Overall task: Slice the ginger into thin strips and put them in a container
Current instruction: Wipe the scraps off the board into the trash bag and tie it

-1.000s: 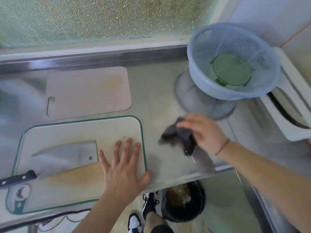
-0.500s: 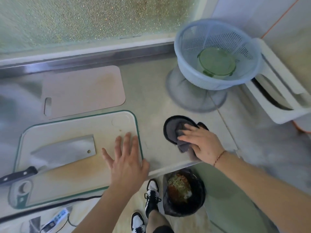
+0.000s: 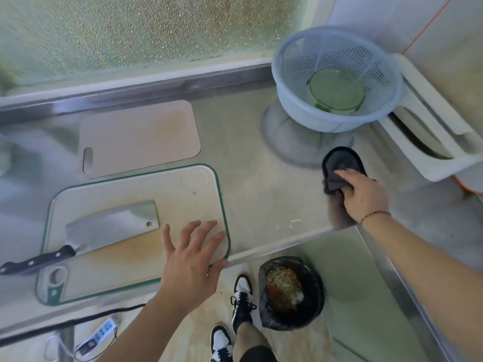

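A white cutting board with a green rim (image 3: pixel 117 194) lies on the steel counter. A cleaver (image 3: pixel 104 228) with a black handle rests flat on its left half. My left hand (image 3: pixel 190 254) lies open with spread fingers on the board's near right corner. My right hand (image 3: pixel 363 197) presses a dark grey cloth (image 3: pixel 339 165) onto the counter to the right, just below the colander. A few pale scraps (image 3: pixel 292 223) lie on the counter near the front edge. No ginger piece shows on the board.
A pink cutting board (image 3: pixel 138 137) lies behind the white one. A blue colander (image 3: pixel 337 82) holding a green lid stands at the back right beside a white rack (image 3: pixel 431 142). Below the counter edge stands a black-lined bin (image 3: pixel 290 291) with scraps, next to my feet.
My right hand has carried the cloth from near the front edge to the right and farther back across the counter. My left hand stays on the board.
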### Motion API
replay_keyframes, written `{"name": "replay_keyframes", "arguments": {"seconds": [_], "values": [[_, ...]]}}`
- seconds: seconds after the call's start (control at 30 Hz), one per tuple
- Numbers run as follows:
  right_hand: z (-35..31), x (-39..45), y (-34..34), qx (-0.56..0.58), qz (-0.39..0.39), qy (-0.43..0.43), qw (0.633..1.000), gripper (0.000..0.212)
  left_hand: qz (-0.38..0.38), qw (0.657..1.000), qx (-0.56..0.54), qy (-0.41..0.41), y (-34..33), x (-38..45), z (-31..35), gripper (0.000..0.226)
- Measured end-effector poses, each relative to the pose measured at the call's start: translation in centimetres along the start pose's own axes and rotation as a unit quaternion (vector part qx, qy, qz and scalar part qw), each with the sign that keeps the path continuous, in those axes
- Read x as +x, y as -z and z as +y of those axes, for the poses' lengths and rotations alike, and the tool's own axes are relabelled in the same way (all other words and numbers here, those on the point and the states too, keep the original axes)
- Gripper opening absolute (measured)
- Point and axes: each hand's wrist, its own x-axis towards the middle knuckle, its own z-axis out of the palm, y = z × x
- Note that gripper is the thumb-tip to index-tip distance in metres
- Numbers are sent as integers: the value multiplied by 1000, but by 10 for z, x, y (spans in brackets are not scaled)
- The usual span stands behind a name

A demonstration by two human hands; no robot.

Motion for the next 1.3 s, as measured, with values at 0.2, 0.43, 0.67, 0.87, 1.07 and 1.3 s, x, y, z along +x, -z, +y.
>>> {"name": "replay_keyframes", "arguments": {"seconds": [0.2, 0.43, 0.67, 0.87, 1.07, 1.3], "values": [[-85, -83, -33, 6, 11, 115, 993, 43, 18, 997, -13, 68, -6, 9, 0, 50], [-138, -92, -9, 50, -94, 182, 978, 42, 28, 992, -46, 113, -8, 7, 12, 47], [-174, 6, -11, 86, -84, 236, 964, 46, 37, 984, -70, 159, -7, -4, 20, 44], [-186, -25, -38, 7, -159, 340, 927, 37, 50, 985, -62, 151, -3, -15, 18, 38], [-131, -83, -19, -1, -211, 369, 905, 43, 63, 985, -102, 126, -3, -35, 28, 37], [-136, -71, -20, -146, -201, 336, 908, 57, 100, 982, -149, 53, -18, -35, 60, 40]]}}
